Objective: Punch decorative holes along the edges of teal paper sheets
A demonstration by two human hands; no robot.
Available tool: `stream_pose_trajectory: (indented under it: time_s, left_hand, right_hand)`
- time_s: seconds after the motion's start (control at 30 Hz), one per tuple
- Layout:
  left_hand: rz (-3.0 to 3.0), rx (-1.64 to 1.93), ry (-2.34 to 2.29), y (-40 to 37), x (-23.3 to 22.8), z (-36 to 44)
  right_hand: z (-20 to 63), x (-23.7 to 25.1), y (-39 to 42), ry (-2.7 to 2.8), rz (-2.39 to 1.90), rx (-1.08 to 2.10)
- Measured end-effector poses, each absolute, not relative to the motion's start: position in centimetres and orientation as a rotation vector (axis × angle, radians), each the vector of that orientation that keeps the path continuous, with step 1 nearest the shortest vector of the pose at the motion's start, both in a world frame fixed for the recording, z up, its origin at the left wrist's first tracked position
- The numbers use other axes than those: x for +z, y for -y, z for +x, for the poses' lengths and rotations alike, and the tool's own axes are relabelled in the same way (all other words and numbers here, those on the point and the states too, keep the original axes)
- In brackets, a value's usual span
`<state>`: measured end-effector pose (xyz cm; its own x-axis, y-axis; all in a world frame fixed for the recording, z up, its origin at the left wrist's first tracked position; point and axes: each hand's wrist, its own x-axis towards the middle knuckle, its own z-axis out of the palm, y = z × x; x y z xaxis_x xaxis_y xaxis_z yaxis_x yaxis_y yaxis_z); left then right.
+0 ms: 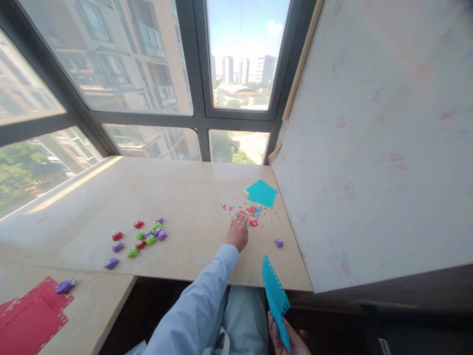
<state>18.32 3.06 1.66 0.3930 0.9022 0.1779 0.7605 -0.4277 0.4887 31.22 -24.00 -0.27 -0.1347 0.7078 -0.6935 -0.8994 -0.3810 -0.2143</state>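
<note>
My left hand (237,232) lies flat on the light wooden table (177,197), fingers spread and touching a scatter of tiny red and blue paper bits (252,213). My right hand (286,340), low at the frame's bottom edge, holds a blue paper strip (275,296) with punched holes along its edge. A single purple paper punch (279,242) sits on the table to the right of my left hand. Blue paper sheets (261,193) lie beyond the bits.
Several small red, green and purple punches (142,236) cluster at the table's left. A lower side table holds punched red paper (31,315) and a purple punch (65,285). A white panel (369,148) rises on the right; windows behind.
</note>
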Motion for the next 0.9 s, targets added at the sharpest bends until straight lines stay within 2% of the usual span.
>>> stream_pose_trajectory:
  time_s: [0.1, 0.2, 0.47, 0.7, 0.9]
  left_hand:
    - [2.242, 0.712, -1.458, -3.1, 0.9, 15.4]
    - [2.052, 0.938, -1.565, -2.7, -0.8, 11.0]
    - [1.991, 1.136, -1.625, -1.2, -4.0, 2.3]
    - [2.055, 1.390, -1.670, -1.7, -4.1, 0.4]
    - [1.980, 1.404, -1.707, -1.7, -3.8, 0.6]
  right_hand:
    - [31.6, 0.3, 24.2, -0.379, -0.906, 1.773]
    - [31.3, 1.5, 23.7, -0.288, -1.003, 1.656]
    - [32.4, 6.1, 17.6, 0.310, -1.106, 1.442]
    - [32.5, 5.9, 10.1, 0.563, -1.264, 1.281]
    - [30.8, 4.4, 5.4, 0.715, -1.363, 1.271]
